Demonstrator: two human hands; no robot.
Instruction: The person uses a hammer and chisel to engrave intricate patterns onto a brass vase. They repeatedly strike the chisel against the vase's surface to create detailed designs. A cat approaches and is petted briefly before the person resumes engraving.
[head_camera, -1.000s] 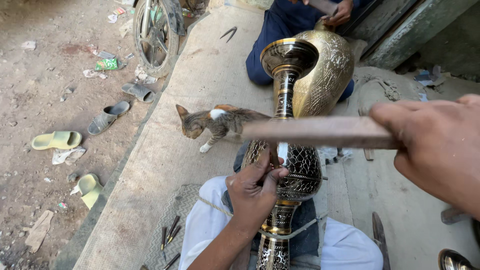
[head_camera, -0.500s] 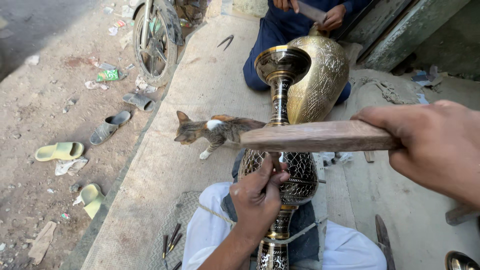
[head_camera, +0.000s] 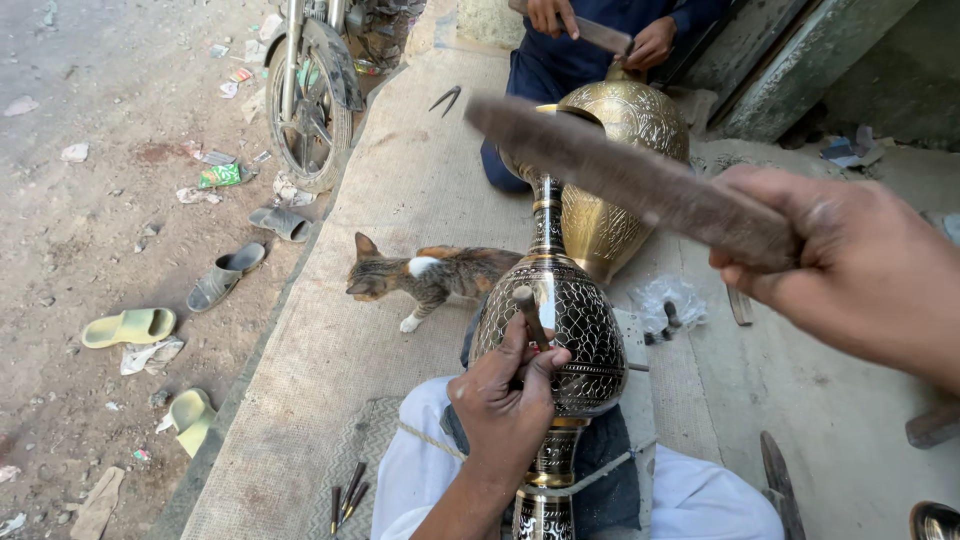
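Across our lap, we are pinning a chisel (head_camera: 528, 315) against the engraved vase (head_camera: 555, 330) with the left hand (head_camera: 505, 405), its grip closed, while the right hand (head_camera: 860, 270) is clasping a raised wooden striker (head_camera: 625, 180), poised to tap.

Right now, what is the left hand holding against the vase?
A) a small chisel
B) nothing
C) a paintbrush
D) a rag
A: the left hand pinches a small chisel with its tip on the vase, while the right hand holds a wooden stick raised above it.
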